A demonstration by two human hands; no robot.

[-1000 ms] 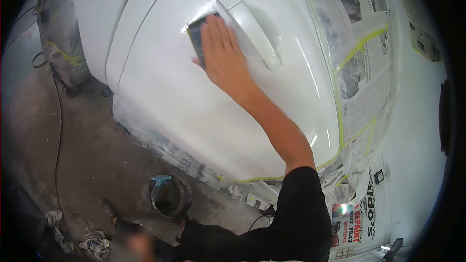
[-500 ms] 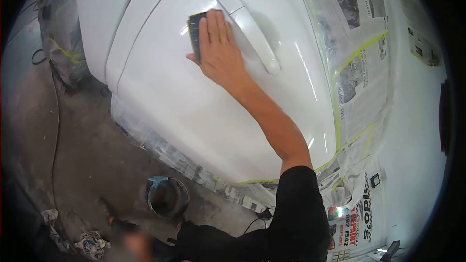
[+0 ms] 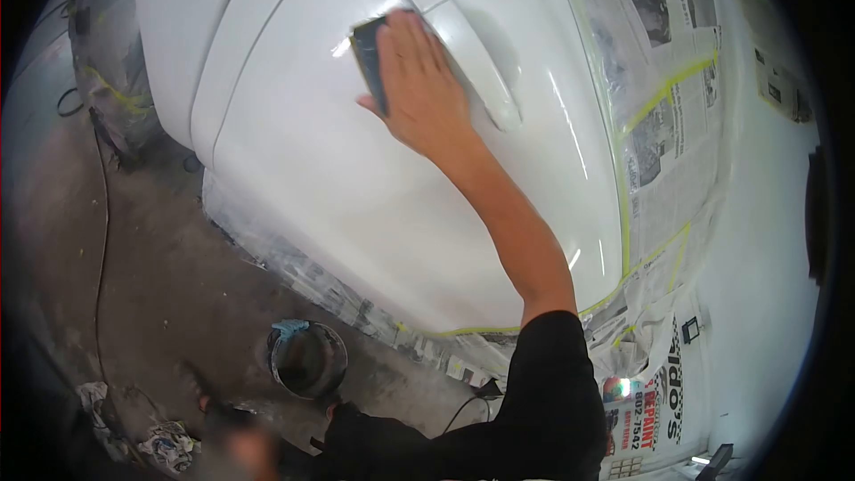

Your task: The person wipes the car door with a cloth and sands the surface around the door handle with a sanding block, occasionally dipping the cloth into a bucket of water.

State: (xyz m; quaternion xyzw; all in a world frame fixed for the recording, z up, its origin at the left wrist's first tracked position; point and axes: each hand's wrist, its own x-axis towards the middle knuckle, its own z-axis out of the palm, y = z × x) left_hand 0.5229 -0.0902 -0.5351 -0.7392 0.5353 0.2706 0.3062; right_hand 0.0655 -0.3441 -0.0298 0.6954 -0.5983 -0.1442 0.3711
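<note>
My right hand (image 3: pixel 423 80) lies flat with its fingers together. It presses a dark grey sheet of sandpaper (image 3: pixel 369 46), with a yellowish edge, against a glossy white car door panel (image 3: pixel 356 232). The sheet's left part shows beyond my fingers; the rest is hidden under the palm. My thumb rests along its lower left side. Just right of my fingertips is the white door handle (image 3: pixel 468 49). My left hand is not in view.
Newspaper masking (image 3: pixel 659 142) with yellow-green tape borders the panel on the right and below. A dark bucket (image 3: pixel 307 361) with a blue cloth (image 3: pixel 288 330) over its rim stands on the floor. A hose (image 3: pixel 102 249) and crumpled paper (image 3: pixel 169 445) lie at left.
My right hand and the sandpaper have shifted slightly right along the panel, closer to the door handle. The view has also moved a little.
</note>
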